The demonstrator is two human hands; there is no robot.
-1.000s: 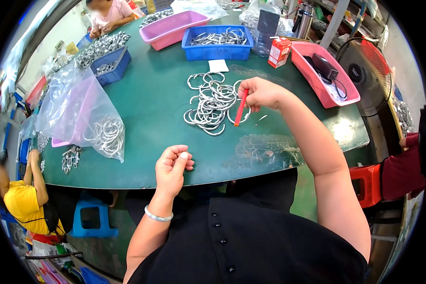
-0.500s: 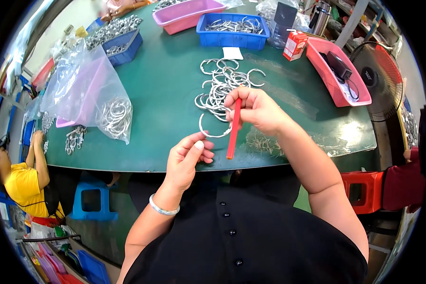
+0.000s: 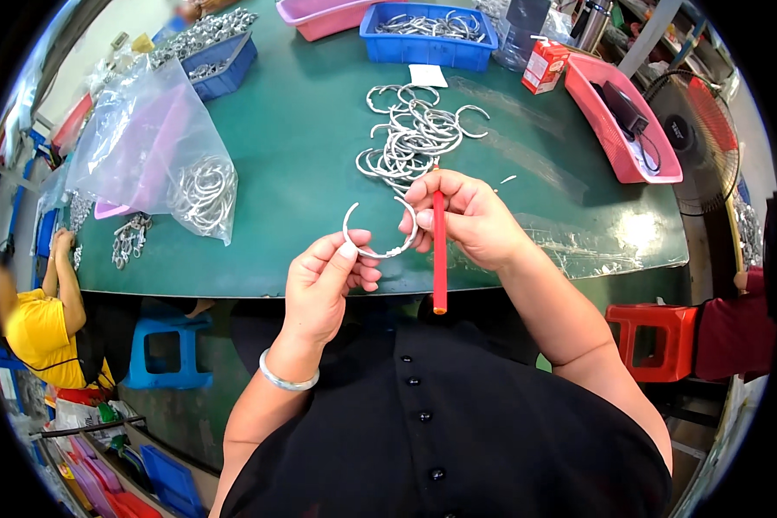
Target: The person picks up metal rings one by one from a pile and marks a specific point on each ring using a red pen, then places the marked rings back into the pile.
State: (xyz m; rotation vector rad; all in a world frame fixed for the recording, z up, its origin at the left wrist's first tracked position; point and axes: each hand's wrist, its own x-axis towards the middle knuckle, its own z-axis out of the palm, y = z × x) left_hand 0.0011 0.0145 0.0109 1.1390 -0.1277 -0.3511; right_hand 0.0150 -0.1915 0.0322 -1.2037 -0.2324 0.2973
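Note:
In a pinch between thumb and fingers, my left hand [image 3: 324, 281] holds a silver open bangle [image 3: 391, 253], its gap turned upward, just above the table's front edge. My right hand [image 3: 468, 216] grips a red pencil [image 3: 440, 263], a flat stick whose orange end points down toward me. Right fingertips meet the bangle's right side; whether they press on it cannot be made out. Just beyond the hands lies a loose pile of similar silver bangles [image 3: 419, 129], overlapping on the green table [image 3: 293, 164]. A closed bangle [image 3: 287, 373] circles my left wrist.
A blue tray [image 3: 432, 52] of metal pieces stands at the back. On the left lies a clear bag [image 3: 203, 194] of rings. A pink basket [image 3: 617, 129], a red drink carton [image 3: 544, 67] and a fan [image 3: 698, 129] are right. A person in yellow [image 3: 39, 332] sits left.
Both hands have come nearer to me, the left also slightly leftward, carrying the bangle away from the pile. The bangle's gap has turned upward, and a small pale scrap now shows right of the pile.

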